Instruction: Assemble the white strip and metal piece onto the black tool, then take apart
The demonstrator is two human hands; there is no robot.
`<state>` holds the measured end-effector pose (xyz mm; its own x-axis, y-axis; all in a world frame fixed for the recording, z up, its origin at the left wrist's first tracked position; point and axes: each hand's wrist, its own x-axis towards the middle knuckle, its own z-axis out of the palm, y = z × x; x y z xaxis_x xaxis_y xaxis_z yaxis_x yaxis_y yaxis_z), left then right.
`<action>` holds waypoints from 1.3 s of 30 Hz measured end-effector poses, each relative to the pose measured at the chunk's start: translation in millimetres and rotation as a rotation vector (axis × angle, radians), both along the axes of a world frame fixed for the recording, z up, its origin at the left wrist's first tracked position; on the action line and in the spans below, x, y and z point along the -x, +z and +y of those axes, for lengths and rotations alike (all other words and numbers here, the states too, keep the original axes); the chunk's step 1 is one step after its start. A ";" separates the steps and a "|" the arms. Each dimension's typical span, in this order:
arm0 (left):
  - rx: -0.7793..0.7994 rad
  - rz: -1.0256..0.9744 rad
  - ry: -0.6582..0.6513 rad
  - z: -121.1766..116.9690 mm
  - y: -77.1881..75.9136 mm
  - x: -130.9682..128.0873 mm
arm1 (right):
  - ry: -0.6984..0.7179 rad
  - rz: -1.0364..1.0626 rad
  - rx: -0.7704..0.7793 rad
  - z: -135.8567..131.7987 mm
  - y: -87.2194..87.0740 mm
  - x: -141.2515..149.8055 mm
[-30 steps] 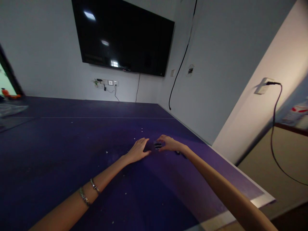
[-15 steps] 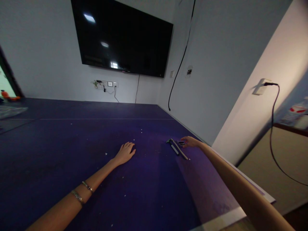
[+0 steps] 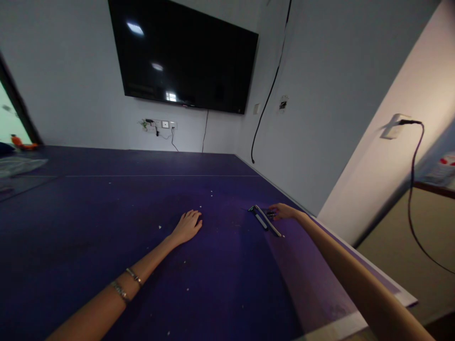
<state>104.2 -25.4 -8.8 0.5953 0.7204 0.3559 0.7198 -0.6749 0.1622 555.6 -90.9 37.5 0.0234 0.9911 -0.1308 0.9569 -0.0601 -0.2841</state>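
Observation:
My left hand [image 3: 187, 227] lies palm down on the dark blue tabletop [image 3: 220, 265], its fingers stretched out and holding nothing. Two bracelets circle that forearm. Near the table's right edge, the bent fingers of my right hand [image 3: 283, 211] are closed at small black-and-silver pieces [image 3: 270, 214], whose kind is too small to make out. Just left of these lie a long, slim pale strip or handle [image 3: 269, 221] and a dark pen-like tool with a grey body [image 3: 261, 221], slanting side by side.
White specks dot the tabletop. A clear plastic sheet or bag [image 3: 21, 166] and an orange object [image 3: 24, 143] sit at the far left. A television [image 3: 188, 57] hangs on the wall. A black cable [image 3: 265, 106] dangles by the corner; another cord [image 3: 410, 189] hangs at right.
The fingers of my right hand have drawn in around the small black-and-silver pieces. My left hand stays flat on the table. The whole view has shifted slightly.

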 end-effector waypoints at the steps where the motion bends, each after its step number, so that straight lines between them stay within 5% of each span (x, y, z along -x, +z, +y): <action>1: 0.001 -0.003 -0.002 0.1 -0.1 0.0 | 0.000 0.001 0.001 0.2 0.9 1.1; 7: 0.014 -0.020 -0.005 1.1 -2.2 0.6 | -0.029 0.023 0.027 -2.7 6.6 6.1; 13: 0.051 -0.082 -0.001 3.4 -2.4 -0.8 | 0.029 -0.004 -0.162 1.2 11.5 23.1; 19: 0.049 -0.203 -0.005 10.8 0.4 8.2 | 0.151 0.035 -0.240 18.7 12.3 88.7; 26: 0.063 -0.246 0.160 21.9 3.7 59.4 | 0.206 -0.042 -0.384 29.0 -0.9 149.9; 33: 0.069 -0.267 0.240 18.5 5.7 104.9 | 0.057 0.003 -0.369 28.6 11.1 120.5; 39: 0.059 -0.180 0.255 14.4 4.9 110.8 | 0.052 -0.054 -0.226 -5.4 3.5 89.9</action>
<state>-6.6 -11.1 -3.9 0.3239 0.8608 0.3926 0.8209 -0.4620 0.3357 465.7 -96.3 41.0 -0.0272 0.9952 0.0942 0.9712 0.0486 -0.2332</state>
